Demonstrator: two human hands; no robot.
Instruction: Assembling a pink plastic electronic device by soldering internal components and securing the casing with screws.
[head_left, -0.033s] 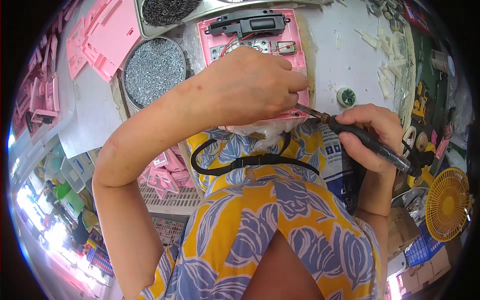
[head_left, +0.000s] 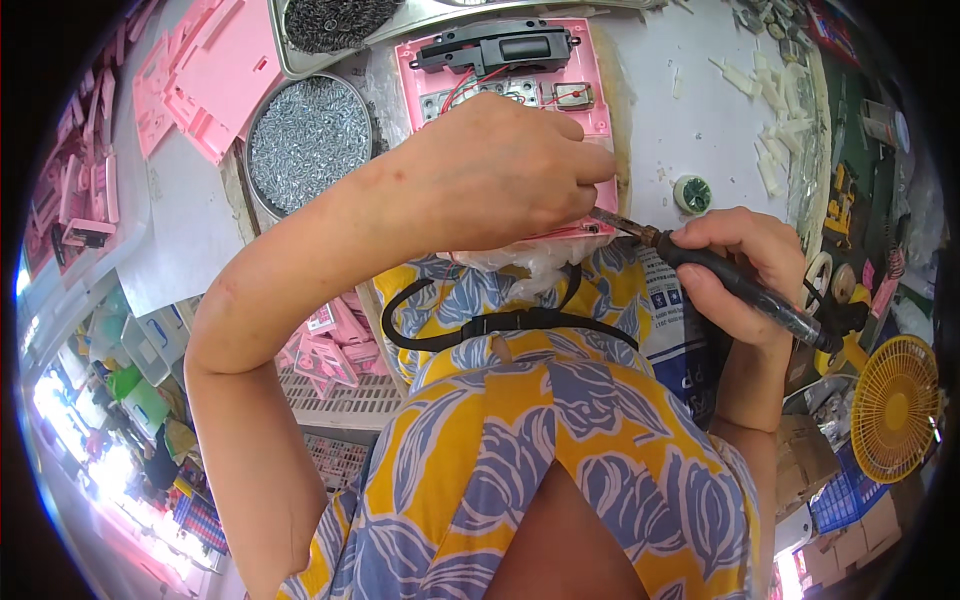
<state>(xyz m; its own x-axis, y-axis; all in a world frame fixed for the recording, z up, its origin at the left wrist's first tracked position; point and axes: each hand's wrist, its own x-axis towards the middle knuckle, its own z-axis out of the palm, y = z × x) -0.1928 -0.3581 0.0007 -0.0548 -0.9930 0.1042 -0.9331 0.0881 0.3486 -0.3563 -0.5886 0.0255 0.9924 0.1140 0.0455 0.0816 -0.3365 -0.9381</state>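
Observation:
A pink plastic housing (head_left: 602,90) lies in front of me, with a black molded part (head_left: 500,46) across its far end and thin red wires inside. Over its near half, my left hand (head_left: 520,175) is closed, fingers curled down; whatever they pinch is hidden beneath the hand. My right hand (head_left: 745,265) grips a soldering iron (head_left: 735,280) by its black handle, the cord leaving its rear end. The iron's metal shaft points to the left hand's fingertips at the housing's right near edge. The very tip is hidden there.
A round metal bowl (head_left: 310,140) of small silvery screws stands left of the housing, below a metal tray (head_left: 420,18) with dark small parts. Pink panels (head_left: 215,75) lie far left. Right of the housing are a small round container (head_left: 692,194) and scattered white plastic pieces (head_left: 770,160).

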